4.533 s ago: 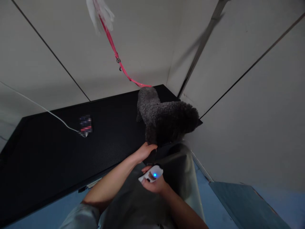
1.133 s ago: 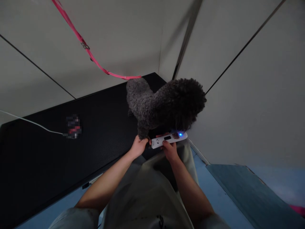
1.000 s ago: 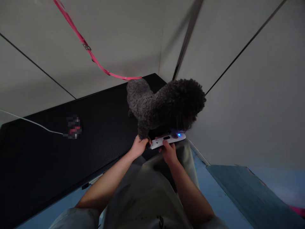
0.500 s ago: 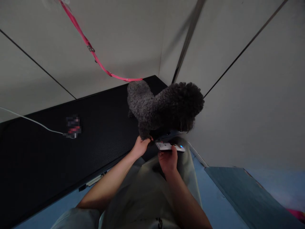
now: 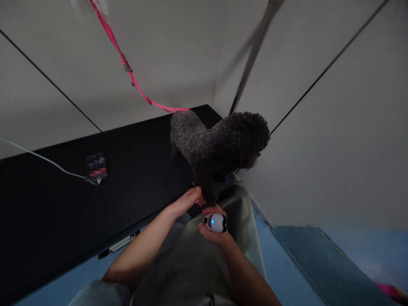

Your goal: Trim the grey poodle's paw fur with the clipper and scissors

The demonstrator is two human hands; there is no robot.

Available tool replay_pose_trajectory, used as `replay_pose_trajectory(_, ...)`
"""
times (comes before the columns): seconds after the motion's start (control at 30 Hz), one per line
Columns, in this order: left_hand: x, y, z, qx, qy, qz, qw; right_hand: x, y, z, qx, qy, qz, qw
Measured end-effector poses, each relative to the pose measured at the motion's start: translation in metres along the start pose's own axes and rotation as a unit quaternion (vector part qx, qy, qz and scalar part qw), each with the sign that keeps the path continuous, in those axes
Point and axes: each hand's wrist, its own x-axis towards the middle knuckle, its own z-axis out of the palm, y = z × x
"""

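A dark grey curly-coated dog (image 5: 216,142) stands on a black table (image 5: 134,170), its head turned to the right. My left hand (image 5: 191,197) is closed around the lower part of one of its front legs (image 5: 207,187), near the table's front edge. My right hand (image 5: 218,236) grips a white hair clipper (image 5: 216,222) with a lit blue light. The clipper's rounded end faces me, close under the paw. Its far end is hidden, so I cannot tell if it touches the fur.
A pink strap (image 5: 135,83) with a metal buckle runs from the upper left to the dog's rear. A white cord (image 5: 47,161) leads to a blurred object (image 5: 96,167) on the table. Grey walls (image 5: 318,140) stand behind. A teal panel (image 5: 318,255) lies at lower right.
My right hand has brought the clipper left and down, turning it from sideways to end-on. The dog's held leg has shifted right and toward me. The dog's head has moved slightly.
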Motion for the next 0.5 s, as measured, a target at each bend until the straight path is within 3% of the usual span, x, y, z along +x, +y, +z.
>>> replay_pose_trajectory(0.1, -0.006, -0.020, 0.010, -0.016, -0.091, -0.009, 0.996, -0.008, -0.001, -0.004, -0.005, -0.003, 0.008, 1.000)
replay_pose_trajectory(0.2, 0.003, -0.029, 0.028, 0.044, 0.009, -0.043, 0.998, -0.012, -0.004, -0.011, -0.013, -0.014, 0.025, 0.999)
replay_pose_trajectory(0.33, 0.027, -0.023, 0.041, 0.127, 0.138, 0.039, 0.981, -0.017, -0.006, -0.023, 0.022, -0.011, 0.071, 0.997)
replay_pose_trajectory(0.5, 0.038, -0.012, 0.048, 0.163, 0.107, 0.041, 0.980, -0.032, 0.000, -0.032, 0.127, 0.077, 0.128, 0.981)
